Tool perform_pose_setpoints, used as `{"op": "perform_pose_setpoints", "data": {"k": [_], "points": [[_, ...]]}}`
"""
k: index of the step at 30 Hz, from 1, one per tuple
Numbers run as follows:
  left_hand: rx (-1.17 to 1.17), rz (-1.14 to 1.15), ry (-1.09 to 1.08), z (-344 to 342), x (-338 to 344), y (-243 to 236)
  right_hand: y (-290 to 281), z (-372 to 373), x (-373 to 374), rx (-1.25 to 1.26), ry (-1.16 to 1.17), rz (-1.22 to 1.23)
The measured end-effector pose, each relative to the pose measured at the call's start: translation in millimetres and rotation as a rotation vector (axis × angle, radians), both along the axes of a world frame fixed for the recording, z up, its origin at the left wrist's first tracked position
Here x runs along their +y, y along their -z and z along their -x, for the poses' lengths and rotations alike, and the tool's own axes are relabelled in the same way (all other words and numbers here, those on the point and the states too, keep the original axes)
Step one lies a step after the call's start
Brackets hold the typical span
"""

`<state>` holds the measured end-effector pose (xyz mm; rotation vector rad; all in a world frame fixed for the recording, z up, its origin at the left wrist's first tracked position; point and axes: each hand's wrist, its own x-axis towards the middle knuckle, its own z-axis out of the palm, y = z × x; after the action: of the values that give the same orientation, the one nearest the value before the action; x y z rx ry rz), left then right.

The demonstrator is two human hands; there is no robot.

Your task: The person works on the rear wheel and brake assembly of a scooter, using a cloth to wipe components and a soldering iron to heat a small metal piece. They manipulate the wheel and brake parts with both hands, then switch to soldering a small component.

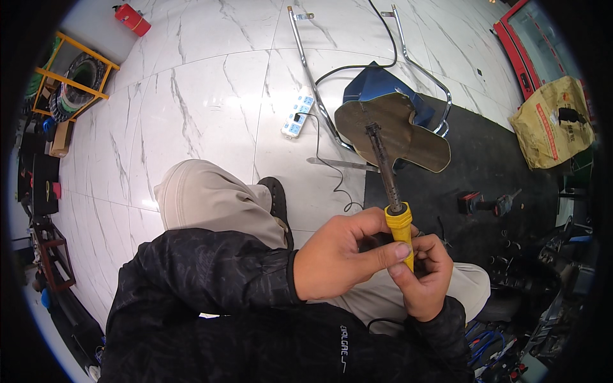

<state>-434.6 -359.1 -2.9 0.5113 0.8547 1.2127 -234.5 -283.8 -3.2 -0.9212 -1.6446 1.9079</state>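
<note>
A soldering iron point(399, 223) with a yellow handle points away from me, its dark, scorched metal barrel point(383, 165) tilted slightly left. My left hand point(341, 258) is closed around the upper handle from the left, thumb across the front. From the right, my right hand point(426, 281) pinches the handle lower down, its fingers curled. The two thumbs nearly meet there. Beyond the iron's tip, a blue and dark brown moulded piece point(424, 143) lies on the floor. Most of the lower handle is hidden by my fingers.
A white power strip point(297, 115) with a plugged-in black cord lies ahead. Bent chrome tubes point(310, 73) flank the blue piece. On the black mat point(408, 198) sits a cordless power tool point(488, 204). At right are a tan sack point(552, 124) and machine parts; a tyre rack point(80, 86) stands left.
</note>
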Motion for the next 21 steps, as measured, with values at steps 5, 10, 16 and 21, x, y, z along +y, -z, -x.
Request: {"op": "perform_pose_setpoints", "data": {"k": [5,10,16,21], "points": [[-0.035,-0.04,-0.006,-1.3,-0.3,0.2,-0.4,0.0,-1.5,-0.009,0.027,-0.011],[-0.104,-0.026,0.01,-1.7,-1.0,0.1,-1.1,-0.3,-2.4,-0.029,0.047,-0.049],[-0.094,-0.013,0.032,-0.7,-2.0,-0.7,-0.1,-0.3,-1.7,-0.013,0.045,-0.095],[-0.05,-0.043,0.038,-0.9,-1.6,-0.8,0.2,2.7,-3.7,-0.023,0.112,-0.146]]}}
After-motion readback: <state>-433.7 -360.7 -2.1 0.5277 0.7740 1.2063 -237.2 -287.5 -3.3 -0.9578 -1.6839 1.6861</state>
